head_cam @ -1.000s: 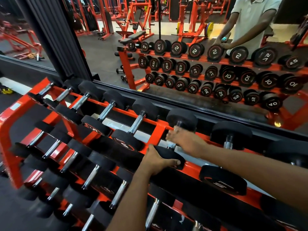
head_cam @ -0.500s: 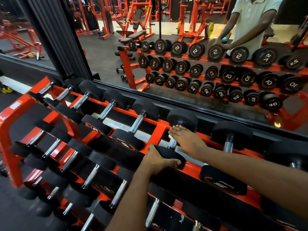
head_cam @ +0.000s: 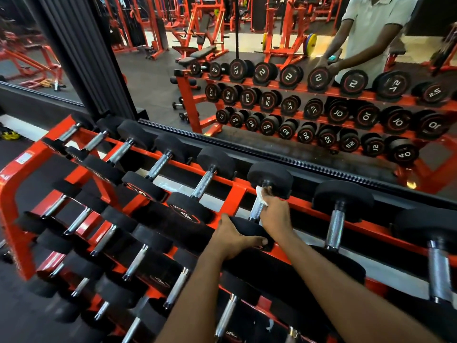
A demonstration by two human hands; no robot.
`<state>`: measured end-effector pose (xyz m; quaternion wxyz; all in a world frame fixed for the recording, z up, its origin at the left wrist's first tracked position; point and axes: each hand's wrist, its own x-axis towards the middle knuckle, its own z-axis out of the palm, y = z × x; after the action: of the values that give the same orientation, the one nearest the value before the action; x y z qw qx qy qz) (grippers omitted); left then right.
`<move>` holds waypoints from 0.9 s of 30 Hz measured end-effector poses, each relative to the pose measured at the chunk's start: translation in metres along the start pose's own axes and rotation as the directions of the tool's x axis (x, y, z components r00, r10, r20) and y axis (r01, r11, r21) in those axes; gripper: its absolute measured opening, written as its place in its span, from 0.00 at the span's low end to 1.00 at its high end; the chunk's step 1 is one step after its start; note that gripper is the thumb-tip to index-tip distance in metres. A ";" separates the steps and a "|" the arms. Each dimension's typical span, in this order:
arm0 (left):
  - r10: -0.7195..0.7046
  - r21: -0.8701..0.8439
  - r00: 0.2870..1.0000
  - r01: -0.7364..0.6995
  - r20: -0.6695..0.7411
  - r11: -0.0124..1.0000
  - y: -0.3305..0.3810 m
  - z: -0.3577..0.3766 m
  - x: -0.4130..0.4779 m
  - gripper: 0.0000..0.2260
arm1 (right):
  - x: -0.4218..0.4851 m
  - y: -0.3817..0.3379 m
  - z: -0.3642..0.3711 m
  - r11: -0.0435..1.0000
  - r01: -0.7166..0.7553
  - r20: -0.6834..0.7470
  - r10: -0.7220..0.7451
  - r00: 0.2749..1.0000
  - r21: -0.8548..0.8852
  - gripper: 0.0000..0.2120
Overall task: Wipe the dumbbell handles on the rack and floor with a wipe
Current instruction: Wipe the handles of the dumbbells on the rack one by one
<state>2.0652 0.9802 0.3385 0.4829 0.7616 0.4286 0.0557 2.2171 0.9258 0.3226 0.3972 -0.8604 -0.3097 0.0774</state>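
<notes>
The dumbbell (head_cam: 270, 178) lies on the top tier of the orange rack (head_cam: 14, 189), its steel handle running from a near black head to a far one. The right hand (head_cam: 274, 214) is closed round the far end of that handle with a white wipe (head_cam: 261, 194) pressed against the steel, just below the far head. The left hand (head_cam: 232, 241), slightly nearer and to the left, curls over the near head and grips it
</notes>
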 end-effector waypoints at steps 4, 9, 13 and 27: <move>-0.003 -0.009 1.000 0.003 0.003 1.000 -0.003 0.000 0.002 0.50 | 0.001 -0.012 0.004 0.879 -0.353 0.038 0.360 0.932 0.321 0.09; 0.007 -0.028 1.000 -0.006 0.020 1.000 -0.004 -0.001 0.002 0.50 | 0.045 0.008 0.020 0.571 -0.534 0.234 0.515 0.824 0.624 0.11; 0.017 -0.027 1.000 -0.017 0.013 0.999 -0.005 -0.001 0.003 0.49 | 0.019 -0.002 0.003 0.602 -0.616 0.292 0.552 0.781 0.508 0.12; 0.031 -0.056 0.999 -0.030 0.012 0.998 -0.008 0.000 0.003 0.52 | 0.003 0.008 -0.012 0.587 -0.689 0.544 0.443 0.713 0.425 0.08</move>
<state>2.0624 0.9836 0.3307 0.5059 0.7546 0.4120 0.0700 2.2279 0.9161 0.3257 0.5327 -0.7080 -0.0416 0.4617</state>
